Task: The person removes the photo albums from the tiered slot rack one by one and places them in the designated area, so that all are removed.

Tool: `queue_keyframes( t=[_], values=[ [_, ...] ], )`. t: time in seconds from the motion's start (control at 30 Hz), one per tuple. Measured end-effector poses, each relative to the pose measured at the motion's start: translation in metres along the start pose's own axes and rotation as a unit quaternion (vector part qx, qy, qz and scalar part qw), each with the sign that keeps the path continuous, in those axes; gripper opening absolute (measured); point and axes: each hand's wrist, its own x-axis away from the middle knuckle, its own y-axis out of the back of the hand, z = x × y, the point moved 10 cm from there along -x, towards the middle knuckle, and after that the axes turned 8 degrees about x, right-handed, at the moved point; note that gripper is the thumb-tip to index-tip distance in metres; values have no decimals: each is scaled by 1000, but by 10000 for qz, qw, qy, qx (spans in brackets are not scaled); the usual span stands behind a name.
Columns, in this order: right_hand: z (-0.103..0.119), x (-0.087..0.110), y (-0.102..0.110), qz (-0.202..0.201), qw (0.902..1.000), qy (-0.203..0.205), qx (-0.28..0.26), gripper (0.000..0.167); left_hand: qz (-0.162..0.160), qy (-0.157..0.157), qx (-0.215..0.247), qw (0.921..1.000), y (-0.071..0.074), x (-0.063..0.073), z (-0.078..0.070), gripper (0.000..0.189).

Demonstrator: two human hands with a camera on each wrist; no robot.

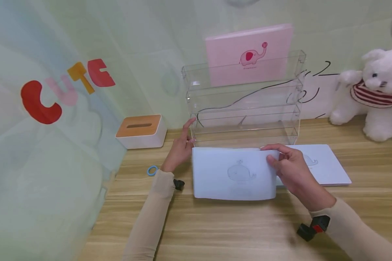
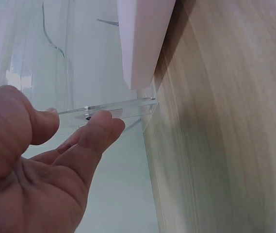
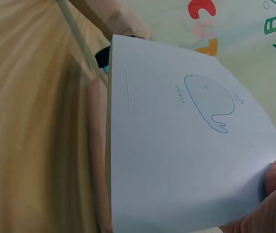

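**Right hand (image 1: pixel 292 166) pinches a whale booklet (image 1: pixel 215 177), left hand (image 1: pixel 181 146) at the clear rack (image 1: pixel 245 127)**

From above, I see the right thumb on the booklet's front and fingers behind, clamped on its right edge; the booklet is raised just left of that hand, before the rack. A second booklet (image 1: pixel 328 165) lies on the table beyond the right hand. A tissue box (image 1: pixel 145 139) and blue ring (image 1: pixel 148 170) sit left of the left hand; a pink elephant book (image 1: pixel 228 54) stands above it, rightward.

The left wrist's view alone shows that thumb and fingertips plainly: spread apart, against the rack's side.

The right wrist's view alone makes the word "Whale" legible, away from the thumb.
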Motion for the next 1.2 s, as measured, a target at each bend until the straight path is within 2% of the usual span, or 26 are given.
queue_keyframes(
  t=[0.27,0.53,0.7,0.9,1.03,1.2],
  values=[
    [-41,17,-10,364,9965,-758,0,30,62,30,62,10000,-1,1,0,78],
    [-67,27,-25,808,9906,-1019,-425,27,45,71,81,9999,1,2,0,77],
    [-82,31,-37,1104,9854,-1203,-485,30,108,99,107,9998,0,2,0,75],
    [-98,32,-45,1241,9815,-1459,3,41,184,142,126,9997,-2,3,0,77],
    [-104,30,-45,1175,9808,-1512,354,42,196,201,113,9995,-2,2,1,78],
    [-105,28,-43,1002,9820,-1512,527,43,185,182,78,9996,-3,2,1,78]
  ],
)
